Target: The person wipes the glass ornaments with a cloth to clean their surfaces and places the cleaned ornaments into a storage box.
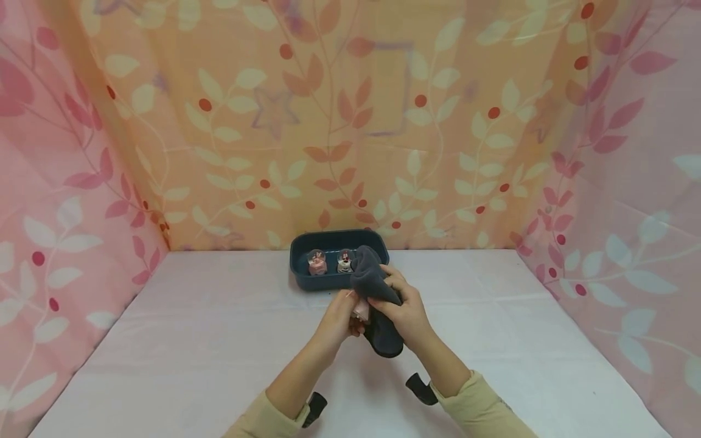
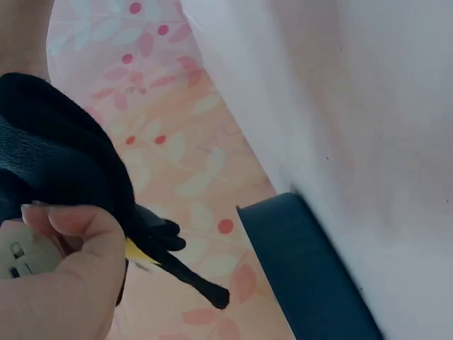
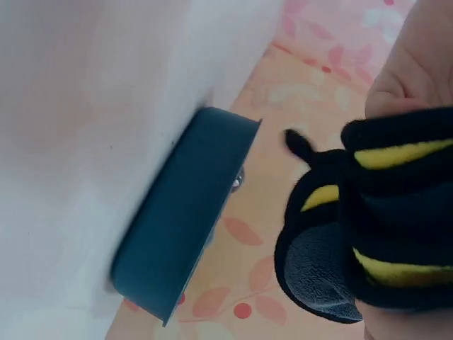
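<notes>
My left hand [image 1: 335, 317] holds a small pink-and-white snow globe [image 1: 361, 309], whose pale base [image 2: 32, 256] shows beside the thumb in the left wrist view. A thick dark grey cloth [image 1: 372, 278] with black and yellow trim [image 3: 403, 212] is gripped in my right hand [image 1: 404, 309]. The cloth is folded over and touches the globe, hiding its upper part. Behind both hands stands a dark blue tray [image 1: 328, 283]. Inside it are a pink-based snow globe [image 1: 317, 264] and a white-based snow globe [image 1: 345, 261]; the cloth covers the tray's right part.
A white cloth [image 1: 219, 340] covers the table. Orange leaf-patterned fabric [image 1: 350, 152] hangs along the back, with pink fabric [image 1: 49, 182] at the sides. Black straps [image 1: 421, 389] are at both wrists.
</notes>
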### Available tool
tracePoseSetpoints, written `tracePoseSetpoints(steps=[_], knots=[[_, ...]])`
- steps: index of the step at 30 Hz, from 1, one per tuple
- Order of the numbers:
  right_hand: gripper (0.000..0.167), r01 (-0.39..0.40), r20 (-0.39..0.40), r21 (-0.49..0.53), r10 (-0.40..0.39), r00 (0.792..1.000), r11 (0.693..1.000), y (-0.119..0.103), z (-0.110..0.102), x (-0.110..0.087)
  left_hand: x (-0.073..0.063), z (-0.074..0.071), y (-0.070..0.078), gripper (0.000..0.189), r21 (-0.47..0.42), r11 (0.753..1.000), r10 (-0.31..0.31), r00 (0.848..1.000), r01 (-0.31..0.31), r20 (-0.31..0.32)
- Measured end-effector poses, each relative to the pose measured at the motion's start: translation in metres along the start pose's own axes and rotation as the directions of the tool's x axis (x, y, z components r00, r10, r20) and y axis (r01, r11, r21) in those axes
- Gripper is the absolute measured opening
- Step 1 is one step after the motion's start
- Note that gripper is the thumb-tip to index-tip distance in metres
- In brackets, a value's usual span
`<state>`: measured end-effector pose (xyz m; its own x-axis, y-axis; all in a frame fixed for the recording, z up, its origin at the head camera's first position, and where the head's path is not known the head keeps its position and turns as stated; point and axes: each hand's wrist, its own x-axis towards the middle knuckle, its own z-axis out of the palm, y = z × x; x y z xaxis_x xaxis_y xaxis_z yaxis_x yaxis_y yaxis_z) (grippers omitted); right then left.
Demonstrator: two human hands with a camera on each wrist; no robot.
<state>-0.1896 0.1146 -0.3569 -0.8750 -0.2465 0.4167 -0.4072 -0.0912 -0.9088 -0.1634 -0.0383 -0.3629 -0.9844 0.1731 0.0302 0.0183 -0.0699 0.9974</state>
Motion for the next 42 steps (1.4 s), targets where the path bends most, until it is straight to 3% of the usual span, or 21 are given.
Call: tracePoseSetpoints(steps=[7,11,18,22,24,26,32,36,39,42], knots=[[0.014,-0.095,-0.149,0.145,0.117,0.982,0.985,0.004,0.0,0.004,-0.001,-0.002,-0.002,0.04,0.014,1.0,-0.022,0.999,0.022,0.038],[0.014,-0.148,-0.185,0.244,0.196,0.963,0.958,0.003,-0.002,0.007,0.0,-0.004,-0.004,0.042,0.006,1.0,-0.015,0.997,0.014,0.07],[0.024,-0.292,-0.148,0.392,0.373,0.916,0.872,0.005,-0.005,0.012,-0.001,-0.005,-0.003,0.038,0.006,1.0,0.005,0.993,-0.006,0.119],[0.03,-0.364,-0.089,0.439,0.443,0.892,0.822,0.008,-0.006,0.012,-0.004,-0.006,-0.002,0.035,-0.053,0.998,-0.01,0.99,0.017,0.143],[0.034,-0.378,-0.082,0.443,0.457,0.886,0.813,0.009,-0.006,0.012,-0.004,-0.007,-0.001,0.033,-0.096,0.995,-0.018,0.988,0.033,0.156],[0.036,-0.368,-0.106,0.433,0.452,0.885,0.822,0.009,-0.007,0.011,-0.005,-0.007,0.0,0.032,-0.131,0.99,-0.022,0.987,0.043,0.156],[0.029,-0.294,-0.24,0.34,0.385,0.891,0.893,0.001,-0.012,0.006,-0.002,-0.01,-0.004,0.04,-0.257,0.964,-0.045,0.994,0.07,0.1],[0.02,-0.195,-0.285,0.291,0.28,0.917,0.936,-0.005,-0.009,0.002,0.001,-0.011,-0.005,0.044,-0.358,0.93,-0.055,0.995,0.083,0.087],[0.026,-0.107,-0.254,0.237,0.167,0.953,0.966,-0.006,-0.005,-0.002,0.002,-0.009,-0.004,0.049,-0.408,0.907,-0.072,0.992,0.107,0.102],[0.036,-0.02,-0.139,0.17,0.044,0.989,0.985,-0.003,-0.002,-0.004,0.001,-0.006,-0.002,0.042,-0.435,0.893,-0.05,0.987,0.113,0.152]])
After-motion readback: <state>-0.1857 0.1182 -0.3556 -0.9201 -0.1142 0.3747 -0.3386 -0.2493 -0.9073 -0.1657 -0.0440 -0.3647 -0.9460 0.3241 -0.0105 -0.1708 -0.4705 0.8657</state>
